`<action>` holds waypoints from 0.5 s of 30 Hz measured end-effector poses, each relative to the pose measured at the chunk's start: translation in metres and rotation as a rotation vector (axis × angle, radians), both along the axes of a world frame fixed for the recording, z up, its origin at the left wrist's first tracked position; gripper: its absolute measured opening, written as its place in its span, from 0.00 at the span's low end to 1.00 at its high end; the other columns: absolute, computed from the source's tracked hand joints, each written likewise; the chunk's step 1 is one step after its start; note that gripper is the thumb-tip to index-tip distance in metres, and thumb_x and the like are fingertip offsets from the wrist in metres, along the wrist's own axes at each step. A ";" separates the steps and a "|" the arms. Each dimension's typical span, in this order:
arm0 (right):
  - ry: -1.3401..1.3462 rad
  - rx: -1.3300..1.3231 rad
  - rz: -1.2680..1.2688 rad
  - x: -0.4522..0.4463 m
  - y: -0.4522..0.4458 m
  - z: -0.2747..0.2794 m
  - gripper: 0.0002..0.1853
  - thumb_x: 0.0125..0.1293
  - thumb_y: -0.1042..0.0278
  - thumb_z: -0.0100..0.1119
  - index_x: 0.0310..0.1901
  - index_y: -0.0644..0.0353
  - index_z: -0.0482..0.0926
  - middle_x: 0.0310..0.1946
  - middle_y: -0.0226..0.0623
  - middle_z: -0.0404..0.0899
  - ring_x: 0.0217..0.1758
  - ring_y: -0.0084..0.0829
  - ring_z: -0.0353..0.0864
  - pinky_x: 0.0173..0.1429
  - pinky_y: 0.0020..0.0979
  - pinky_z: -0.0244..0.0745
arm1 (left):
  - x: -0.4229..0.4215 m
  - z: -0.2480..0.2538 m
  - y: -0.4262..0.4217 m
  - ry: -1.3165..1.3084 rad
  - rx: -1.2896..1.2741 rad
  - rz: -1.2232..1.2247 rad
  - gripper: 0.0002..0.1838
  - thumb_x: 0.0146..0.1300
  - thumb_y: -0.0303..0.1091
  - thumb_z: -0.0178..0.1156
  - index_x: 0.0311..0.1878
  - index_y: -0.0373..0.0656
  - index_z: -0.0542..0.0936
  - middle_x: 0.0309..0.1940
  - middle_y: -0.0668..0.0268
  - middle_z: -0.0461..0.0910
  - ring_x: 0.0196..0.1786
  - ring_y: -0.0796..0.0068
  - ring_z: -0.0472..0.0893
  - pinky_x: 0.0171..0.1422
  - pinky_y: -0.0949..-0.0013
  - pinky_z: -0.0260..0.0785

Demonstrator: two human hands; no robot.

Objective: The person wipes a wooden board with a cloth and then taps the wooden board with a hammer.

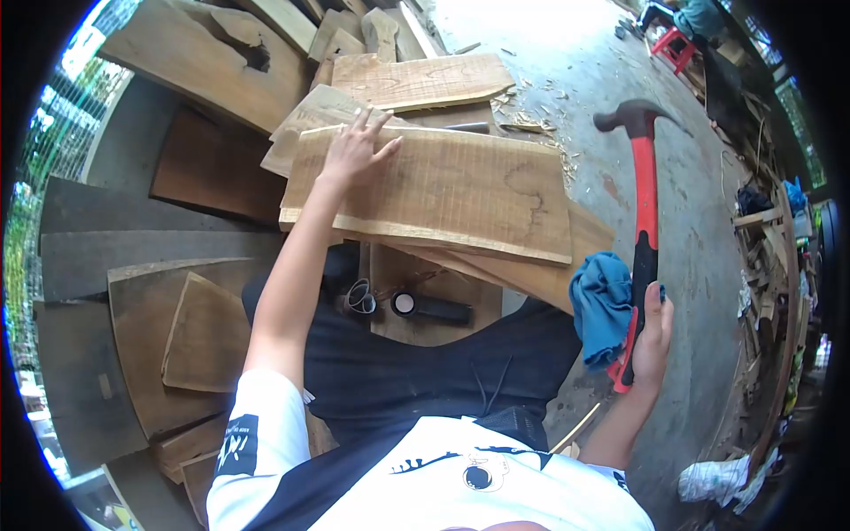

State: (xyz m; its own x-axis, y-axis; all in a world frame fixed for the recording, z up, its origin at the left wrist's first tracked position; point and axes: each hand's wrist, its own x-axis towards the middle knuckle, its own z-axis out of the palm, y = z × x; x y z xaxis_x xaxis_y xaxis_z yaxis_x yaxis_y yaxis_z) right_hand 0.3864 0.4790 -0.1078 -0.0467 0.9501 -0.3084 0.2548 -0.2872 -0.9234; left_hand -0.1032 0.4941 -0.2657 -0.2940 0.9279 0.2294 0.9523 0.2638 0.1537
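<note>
My left hand (359,149) lies with fingers spread on the far left edge of a thick wooden board (443,190). This board rests on other boards in front of my lap. On the right, my right hand (653,341) is closed around the lower grip of a claw hammer (645,177) with a red and black handle. The hammer stands upright, its head up and apart from the boards. A crumpled blue cloth (602,305) hangs beside the handle; whether my right hand also holds it I cannot tell.
Under the board, between my legs, lie a black cylindrical object (432,309) and a ring-shaped item (360,297). More wooden slabs (212,62) are stacked left and ahead. Wood shavings (553,133) litter the concrete floor. A person sits on a red stool (675,51) at far right.
</note>
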 end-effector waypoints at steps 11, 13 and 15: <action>0.305 0.478 -0.070 -0.046 0.016 0.026 0.37 0.79 0.35 0.45 0.69 0.65 0.71 0.59 0.44 0.78 0.59 0.36 0.81 0.64 0.41 0.78 | 0.043 -0.011 -0.032 -0.036 -0.115 0.341 0.40 0.73 0.68 0.43 0.81 0.57 0.62 0.81 0.56 0.56 0.86 0.56 0.47 0.87 0.40 0.32; -0.166 0.481 0.053 -0.048 0.017 -0.024 0.30 0.80 0.35 0.43 0.59 0.56 0.76 0.37 0.26 0.76 0.34 0.17 0.77 0.36 0.24 0.74 | 0.041 -0.015 -0.031 -0.042 -0.108 0.354 0.39 0.74 0.68 0.43 0.81 0.57 0.62 0.81 0.56 0.57 0.86 0.56 0.47 0.87 0.40 0.32; -0.174 0.276 0.270 -0.066 0.008 -0.075 0.27 0.81 0.38 0.44 0.43 0.58 0.76 0.23 0.25 0.70 0.21 0.18 0.70 0.23 0.25 0.63 | 0.042 -0.018 -0.029 -0.031 -0.080 0.352 0.38 0.75 0.67 0.43 0.81 0.58 0.62 0.81 0.55 0.58 0.86 0.56 0.47 0.87 0.40 0.32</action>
